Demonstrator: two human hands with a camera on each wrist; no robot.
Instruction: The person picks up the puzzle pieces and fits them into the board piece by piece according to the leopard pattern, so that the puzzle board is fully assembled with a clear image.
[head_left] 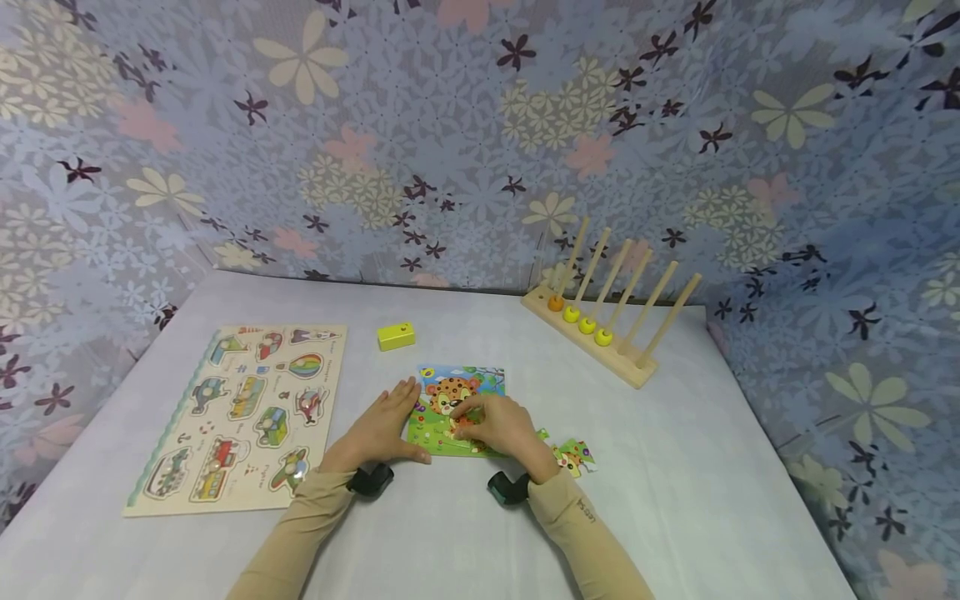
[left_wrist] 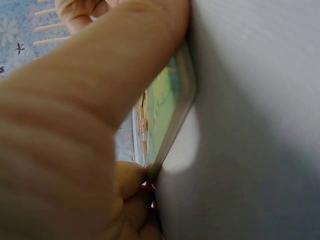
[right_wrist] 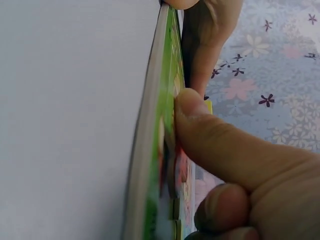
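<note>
Flowered backdrop (head_left: 450, 150) rises behind a white table (head_left: 420, 533). Left lies a vehicle board (head_left: 251, 429); far right, a peg rack (head_left: 615, 354). Between them sits the leopard puzzle (head_left: 453, 390). The left hand (head_left: 384, 423) rests spread at its left edge; the right hand (head_left: 498, 423) bends thumb and fingers onto its face, whether pinching I cannot tell. Loose pieces (head_left: 573, 458) lie beside the right wrist.

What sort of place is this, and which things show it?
Probably an indoor play or learning corner: the white-covered table holds a spotted-animal puzzle, a vehicle picture board and a wooden peg stand with beads.
</note>
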